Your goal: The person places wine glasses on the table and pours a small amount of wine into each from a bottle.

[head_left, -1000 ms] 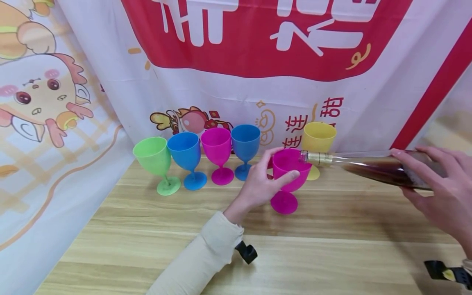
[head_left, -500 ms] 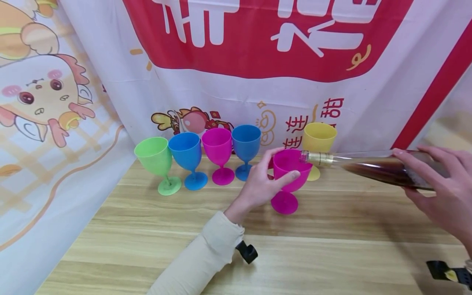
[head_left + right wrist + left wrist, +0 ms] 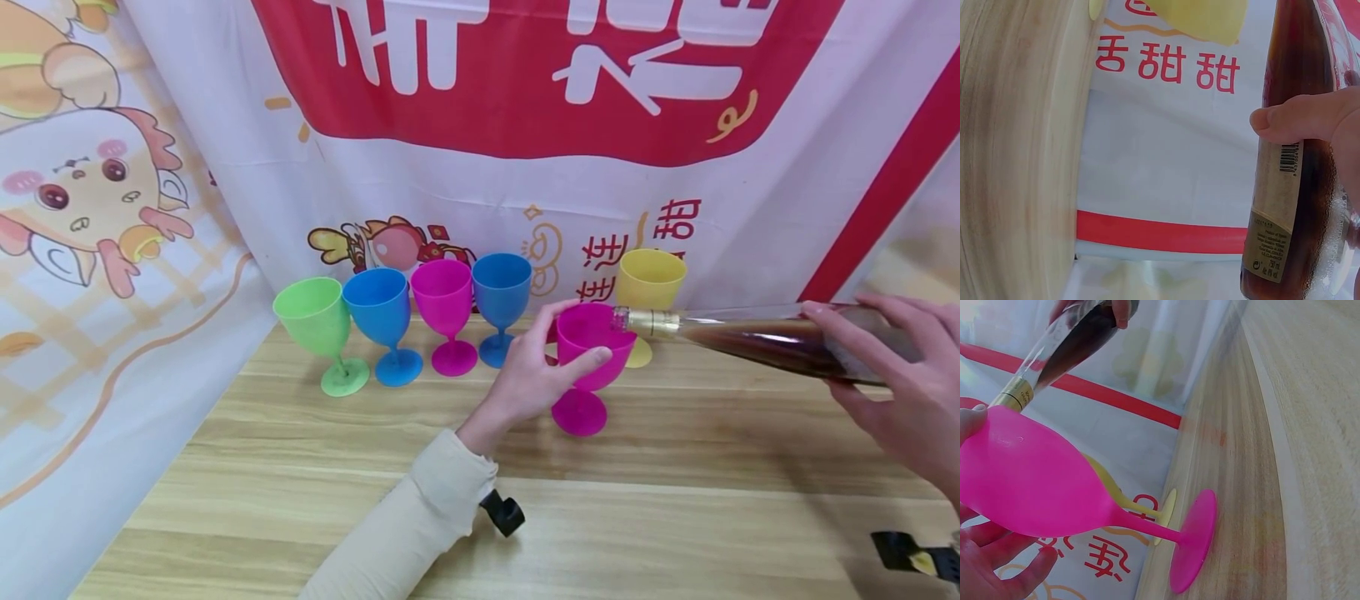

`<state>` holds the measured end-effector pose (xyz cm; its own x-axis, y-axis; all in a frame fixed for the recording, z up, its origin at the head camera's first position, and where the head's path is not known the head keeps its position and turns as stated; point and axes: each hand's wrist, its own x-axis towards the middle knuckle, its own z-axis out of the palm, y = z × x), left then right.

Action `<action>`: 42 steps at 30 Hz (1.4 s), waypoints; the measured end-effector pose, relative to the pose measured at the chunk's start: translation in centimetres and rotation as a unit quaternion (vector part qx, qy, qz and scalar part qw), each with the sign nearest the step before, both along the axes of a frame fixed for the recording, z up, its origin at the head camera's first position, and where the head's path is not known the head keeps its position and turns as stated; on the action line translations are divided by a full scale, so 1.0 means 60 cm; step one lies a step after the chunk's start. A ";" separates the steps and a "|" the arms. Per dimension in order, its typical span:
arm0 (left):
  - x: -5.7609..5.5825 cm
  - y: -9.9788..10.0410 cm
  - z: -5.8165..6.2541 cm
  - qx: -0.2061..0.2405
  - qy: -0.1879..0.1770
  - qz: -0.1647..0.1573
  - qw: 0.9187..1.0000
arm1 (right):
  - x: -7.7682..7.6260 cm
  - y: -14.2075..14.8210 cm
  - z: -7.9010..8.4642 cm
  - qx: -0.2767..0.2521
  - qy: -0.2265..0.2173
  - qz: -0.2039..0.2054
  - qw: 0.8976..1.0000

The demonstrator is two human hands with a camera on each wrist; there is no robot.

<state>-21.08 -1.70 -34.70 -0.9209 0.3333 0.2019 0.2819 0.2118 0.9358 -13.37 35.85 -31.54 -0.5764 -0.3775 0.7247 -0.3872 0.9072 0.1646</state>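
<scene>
In the head view, a magenta goblet (image 3: 611, 365) stands on the table with my left hand (image 3: 525, 379) around its bowl. The left thumb lies across the near side, and the fingers curl behind. My right hand (image 3: 903, 367) grips a glass bottle (image 3: 757, 340) of dark brown liquid, tipped almost level. Its gold-banded neck points left, and its mouth rests at the goblet's rim. In the left wrist view the goblet (image 3: 1054, 478) has its foot on the wood, the bottle slanting in above it. A paper label shows on the bottle (image 3: 1300, 69) in the right wrist view.
Behind the held goblet stands a yellow goblet (image 3: 651, 279). To the left is a row of goblets: green (image 3: 313, 321), blue (image 3: 378, 308), magenta (image 3: 442, 300) and another blue (image 3: 501, 292). A printed cloth (image 3: 480, 200) hangs behind the wooden table (image 3: 675, 533).
My right hand has shifted very slightly right, with the bottle still tipped into the goblet. The left hand and the goblets stay where they were.
</scene>
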 end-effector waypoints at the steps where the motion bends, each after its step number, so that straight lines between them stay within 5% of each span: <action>1: 0.000 0.000 0.000 0.000 0.001 0.000 1.000 | 0.001 -0.001 0.001 0.000 0.000 -0.004 1.000; 42: 0.002 0.000 0.001 -0.010 0.006 0.004 1.000 | 0.008 -0.009 0.009 0.018 0.012 -0.019 1.000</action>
<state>-20.99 -1.71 -34.66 -0.9214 0.3292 0.2065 0.2911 0.2328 0.9279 -12.88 35.29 -30.98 -0.5736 -0.3814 0.7249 -0.3480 0.9146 0.2058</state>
